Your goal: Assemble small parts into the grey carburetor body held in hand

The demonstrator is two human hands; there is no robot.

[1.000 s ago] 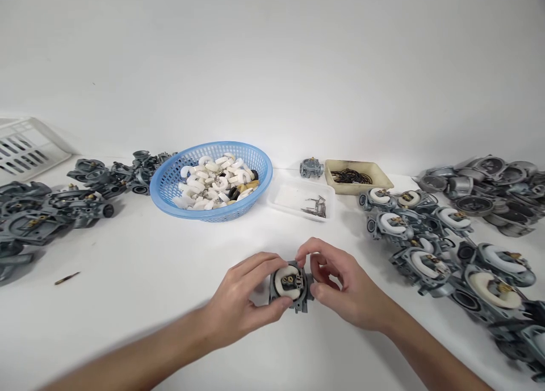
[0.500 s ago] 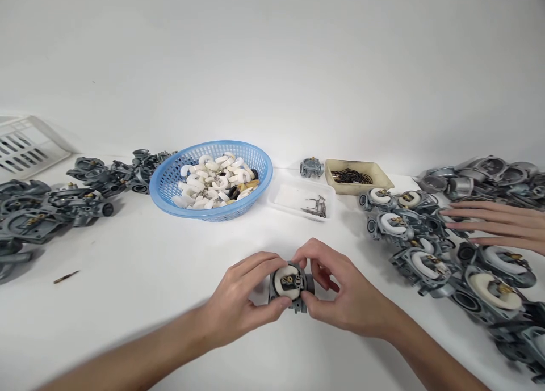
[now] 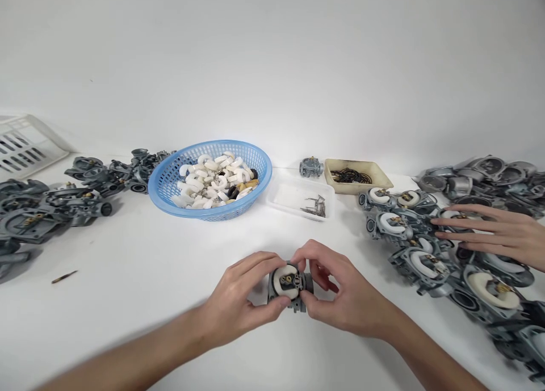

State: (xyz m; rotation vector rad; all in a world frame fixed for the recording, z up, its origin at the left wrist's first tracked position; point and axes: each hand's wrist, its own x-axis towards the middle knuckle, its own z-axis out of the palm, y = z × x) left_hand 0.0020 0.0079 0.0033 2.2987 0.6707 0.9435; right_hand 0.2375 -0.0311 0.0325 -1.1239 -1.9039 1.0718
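Between my two hands, low in the middle of the view, is a grey metal carburetor body [image 3: 298, 303] with its open side facing up. A white C-shaped float [image 3: 279, 280] lies in it, around brass jets [image 3: 289, 278]. My left hand [image 3: 238, 300] grips the carburetor's left side, thumb at the near edge and fingers at the far edge. My right hand [image 3: 347, 294] is closed on its right side with thumb and index finger. Whether a small pin sits between the right fingertips I cannot make out.
Behind stand a blue basket [image 3: 155, 189] of floats, a clear tray [image 3: 283, 201] of small pins and a beige box [image 3: 378, 178] of dark rings. Carburetors [image 3: 29, 226] are heaped left; others with floats [image 3: 430, 263] lie right, under another person's hand [image 3: 498, 232]. A thin brass-coloured tool [image 3: 63, 277] lies left.
The other person's hand has moved slightly left and down over the carburetors on the right. My hands and the carburetor keep nearly the same pose.
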